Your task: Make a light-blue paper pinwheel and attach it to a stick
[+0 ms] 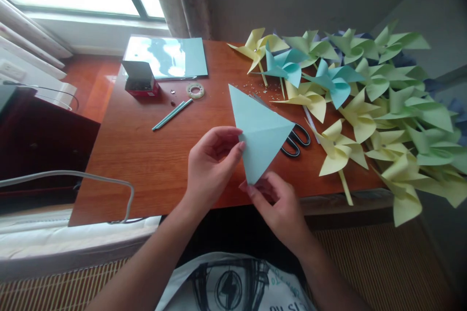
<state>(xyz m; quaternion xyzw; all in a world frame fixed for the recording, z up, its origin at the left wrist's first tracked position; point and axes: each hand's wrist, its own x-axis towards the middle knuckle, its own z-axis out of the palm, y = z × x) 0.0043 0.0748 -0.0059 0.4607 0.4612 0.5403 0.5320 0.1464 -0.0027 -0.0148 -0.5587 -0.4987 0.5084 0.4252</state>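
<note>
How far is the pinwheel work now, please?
Done: a big pile of pinwheels lies at the right. In hand: the left hand and right hand hold a blue paper folded into a triangle. Left: this paper is not yet cut or pinned; scissors, a stick and a paper stack lie nearby.

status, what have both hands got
Left hand pinches blue paper triangle by one edge. Right hand pinches its bottom tip. Scissors partly under it, pinwheels piled alongside.

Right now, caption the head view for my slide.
Left hand and right hand pinch a folded light-blue paper triangle over a table; scissors behind it, paper pinwheels heaped at right.
</note>
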